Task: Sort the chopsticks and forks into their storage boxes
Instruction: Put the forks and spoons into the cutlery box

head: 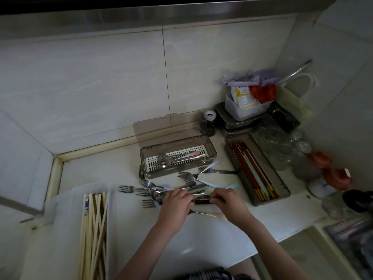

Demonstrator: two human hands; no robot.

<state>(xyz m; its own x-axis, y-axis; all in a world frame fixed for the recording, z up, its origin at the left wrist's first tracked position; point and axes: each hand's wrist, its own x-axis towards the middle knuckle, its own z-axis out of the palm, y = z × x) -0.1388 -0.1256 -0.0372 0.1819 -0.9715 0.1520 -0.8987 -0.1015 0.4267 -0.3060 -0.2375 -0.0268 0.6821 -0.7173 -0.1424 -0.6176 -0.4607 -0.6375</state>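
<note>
both hands meet low over the white tabletop (201, 235). left hand (176, 203): fingers curled, tips pinching the near end of a dark metal handle (201, 201). right hand (228, 203): fingers curled over the other end of the same handle; what sort of utensil it belongs to cannot be told. loose forks (153, 188): a scattered heap just beyond and left of the left hand, tines pointing mostly left, some with pale blue handles, one fork (217, 171) lying farther off beyond the right hand. fork box (177, 158): smoky clear box with white perforated insert, lid (169, 128) tilted open against the wall, beyond both hands, several forks already inside. chopstick box (257, 168): grey box to the right of the right hand, holding red, white and pale green chopsticks (254, 168) lengthwise. clear tray (66, 229): well left of the left hand, holding pale wooden chopsticks (93, 235). glass jars (282, 146): beyond the chopstick box, far right.
</note>
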